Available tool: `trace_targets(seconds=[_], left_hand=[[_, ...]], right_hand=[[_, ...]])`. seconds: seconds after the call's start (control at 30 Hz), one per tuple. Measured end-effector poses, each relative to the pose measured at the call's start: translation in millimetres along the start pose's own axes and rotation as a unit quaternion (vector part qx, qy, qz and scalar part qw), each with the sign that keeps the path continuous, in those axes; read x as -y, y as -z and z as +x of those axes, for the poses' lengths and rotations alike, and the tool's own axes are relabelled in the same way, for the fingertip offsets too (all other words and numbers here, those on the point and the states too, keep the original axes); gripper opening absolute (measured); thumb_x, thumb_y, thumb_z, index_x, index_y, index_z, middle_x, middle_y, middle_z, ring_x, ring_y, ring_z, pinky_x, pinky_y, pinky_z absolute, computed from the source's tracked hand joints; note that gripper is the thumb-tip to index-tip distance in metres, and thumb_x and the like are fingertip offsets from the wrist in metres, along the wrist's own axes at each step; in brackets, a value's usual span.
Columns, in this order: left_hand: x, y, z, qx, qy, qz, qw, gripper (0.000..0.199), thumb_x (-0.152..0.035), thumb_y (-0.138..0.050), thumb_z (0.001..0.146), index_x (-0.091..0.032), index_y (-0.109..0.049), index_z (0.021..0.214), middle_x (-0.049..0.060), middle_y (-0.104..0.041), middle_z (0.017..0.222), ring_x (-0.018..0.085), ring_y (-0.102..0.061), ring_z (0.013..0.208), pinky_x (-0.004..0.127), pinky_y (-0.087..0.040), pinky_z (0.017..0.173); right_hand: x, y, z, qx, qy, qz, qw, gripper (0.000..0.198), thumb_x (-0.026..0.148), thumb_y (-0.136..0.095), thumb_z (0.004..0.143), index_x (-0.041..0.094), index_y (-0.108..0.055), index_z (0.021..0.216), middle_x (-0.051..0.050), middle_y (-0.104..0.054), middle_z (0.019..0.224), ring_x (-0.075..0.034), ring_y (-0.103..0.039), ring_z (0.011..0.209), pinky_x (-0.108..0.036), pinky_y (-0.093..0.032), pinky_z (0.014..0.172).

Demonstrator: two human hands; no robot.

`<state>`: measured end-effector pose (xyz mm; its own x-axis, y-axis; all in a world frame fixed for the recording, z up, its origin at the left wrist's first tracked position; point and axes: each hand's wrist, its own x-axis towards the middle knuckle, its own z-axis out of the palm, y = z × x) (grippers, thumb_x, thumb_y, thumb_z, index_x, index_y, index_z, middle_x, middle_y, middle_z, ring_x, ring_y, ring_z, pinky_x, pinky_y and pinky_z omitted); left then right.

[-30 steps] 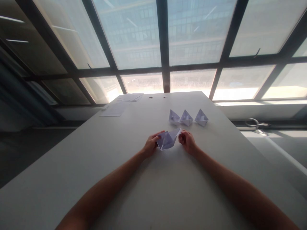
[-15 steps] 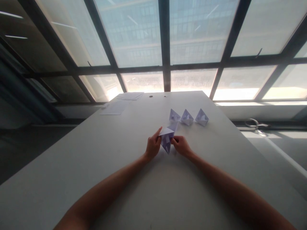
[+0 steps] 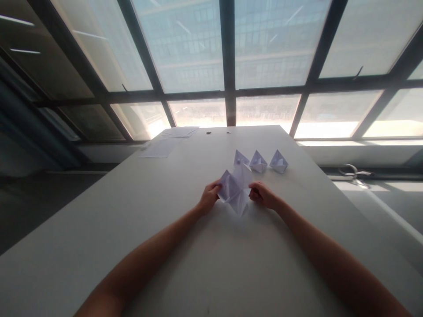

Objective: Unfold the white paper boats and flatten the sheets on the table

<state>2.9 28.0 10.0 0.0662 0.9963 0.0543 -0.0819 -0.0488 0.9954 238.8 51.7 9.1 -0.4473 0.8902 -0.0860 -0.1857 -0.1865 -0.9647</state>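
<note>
A partly unfolded sheet of white origami paper (image 3: 235, 190), creased into several pointed flaps, is held just above the table between my hands. My left hand (image 3: 209, 196) pinches its left edge, thumb on top. My right hand (image 3: 261, 194) has its fingers curled closed at the paper's right edge, gripping a flap there. Behind the paper stand three folded paper boats: the left boat (image 3: 240, 157), partly covered by the paper, the middle boat (image 3: 258, 162) and the right boat (image 3: 278, 161).
White sheets of paper (image 3: 158, 149) lie at the table's far left, with more sheets (image 3: 181, 132) behind them. The white table (image 3: 139, 229) reaches toward large windows. A round metal-framed object (image 3: 354, 172) stands beyond the table's right edge.
The folded paper has been pulled open and spread wider. My right hand has moved to the right, away from my left hand, which has shifted only slightly.
</note>
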Motion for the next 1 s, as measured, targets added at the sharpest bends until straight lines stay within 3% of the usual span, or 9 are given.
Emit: trace_targets(seconds=[0.1, 0.23, 0.33, 0.47, 0.53, 0.6, 0.73, 0.9, 1.0], left_hand=[[-3, 4, 1, 0.008, 0.063, -0.104, 0.993, 0.034, -0.035, -0.072, 0.072, -0.013, -0.073, 0.098, 0.006, -0.071, 0.086, 0.015, -0.061, 0.07, 0.025, -0.049, 0.064], [-7, 11, 2, 0.043, 0.091, -0.187, 0.977, 0.026, -0.025, -0.075, 0.071, -0.011, -0.072, 0.093, 0.007, -0.07, 0.087, 0.014, -0.062, 0.071, 0.024, -0.05, 0.066], [-5, 13, 3, 0.082, 0.103, -0.214, 0.968, 0.03, -0.025, -0.076, 0.073, -0.011, -0.071, 0.099, 0.01, -0.07, 0.093, 0.017, -0.065, 0.077, 0.027, -0.052, 0.071], [-1, 11, 5, 0.048, 0.111, -0.181, 0.976, 0.035, -0.038, -0.076, 0.078, -0.011, -0.068, 0.099, 0.01, -0.069, 0.095, 0.018, -0.065, 0.079, 0.031, -0.054, 0.074], [0, 11, 7, 0.023, 0.08, -0.117, 0.99, 0.038, -0.044, -0.073, 0.079, -0.011, -0.067, 0.095, 0.009, -0.068, 0.091, 0.017, -0.064, 0.076, 0.031, -0.055, 0.072], [-2, 10, 9, -0.026, -0.001, -0.026, 0.999, 0.038, -0.044, -0.074, 0.079, -0.012, -0.064, 0.097, 0.007, -0.066, 0.09, 0.016, -0.064, 0.075, 0.029, -0.054, 0.069], [-6, 10, 9, -0.132, -0.181, 0.135, 0.965, 0.032, -0.035, -0.073, 0.08, -0.02, -0.056, 0.101, 0.004, -0.063, 0.103, 0.014, -0.065, 0.085, 0.026, -0.055, 0.071], [-10, 10, 3, -0.094, -0.245, 0.266, 0.928, 0.015, -0.032, -0.064, 0.086, -0.018, -0.064, 0.082, 0.007, -0.063, 0.108, 0.017, -0.063, 0.094, 0.028, -0.058, 0.07], [-10, 12, 2, -0.092, -0.237, 0.3, 0.919, 0.017, -0.031, -0.073, 0.079, -0.018, -0.07, 0.089, 0.007, -0.064, 0.105, 0.018, -0.064, 0.093, 0.029, -0.059, 0.071]], right_hand=[[-4, -3, 2, -0.05, -0.005, -0.009, 0.999, 0.023, 0.034, -0.06, 0.068, 0.02, -0.049, 0.053, 0.004, -0.047, 0.045, -0.009, -0.041, 0.04, -0.022, -0.026, 0.04], [-9, -14, 5, -0.101, 0.015, -0.021, 0.995, 0.02, 0.035, -0.063, 0.068, 0.016, -0.06, 0.064, 0.0, -0.059, 0.057, -0.012, -0.053, 0.047, -0.022, -0.035, 0.043], [-11, -19, 6, -0.117, 0.027, -0.026, 0.992, 0.022, 0.037, -0.064, 0.067, 0.015, -0.062, 0.063, -0.001, -0.06, 0.058, -0.012, -0.054, 0.049, -0.023, -0.041, 0.047], [-13, -21, 6, -0.139, 0.03, -0.024, 0.99, 0.023, 0.037, -0.063, 0.066, 0.015, -0.065, 0.067, 0.001, -0.059, 0.057, -0.012, -0.052, 0.047, -0.023, -0.04, 0.048], [-15, -21, 7, -0.149, 0.038, -0.046, 0.987, 0.023, 0.037, -0.06, 0.067, 0.015, -0.065, 0.068, 0.002, -0.057, 0.056, -0.012, -0.051, 0.047, -0.023, -0.037, 0.046], [-17, -21, 8, -0.157, 0.056, -0.095, 0.981, 0.022, 0.036, -0.056, 0.068, 0.015, -0.062, 0.064, 0.003, -0.053, 0.051, -0.011, -0.047, 0.045, -0.022, -0.032, 0.044], [-18, -25, 6, -0.145, 0.082, -0.212, 0.963, 0.022, 0.035, -0.049, 0.067, 0.019, -0.049, 0.052, 0.005, -0.042, 0.044, -0.009, -0.038, 0.041, -0.022, -0.023, 0.041], [-18, -29, 3, -0.109, 0.096, -0.265, 0.953, 0.022, 0.034, -0.045, 0.069, 0.02, -0.045, 0.052, 0.005, -0.04, 0.046, -0.009, -0.036, 0.044, -0.022, -0.022, 0.043], [-21, -29, 4, -0.095, 0.115, -0.282, 0.948, 0.022, 0.033, -0.044, 0.07, 0.02, -0.044, 0.052, 0.005, -0.039, 0.048, -0.009, -0.036, 0.046, -0.022, -0.022, 0.045]])
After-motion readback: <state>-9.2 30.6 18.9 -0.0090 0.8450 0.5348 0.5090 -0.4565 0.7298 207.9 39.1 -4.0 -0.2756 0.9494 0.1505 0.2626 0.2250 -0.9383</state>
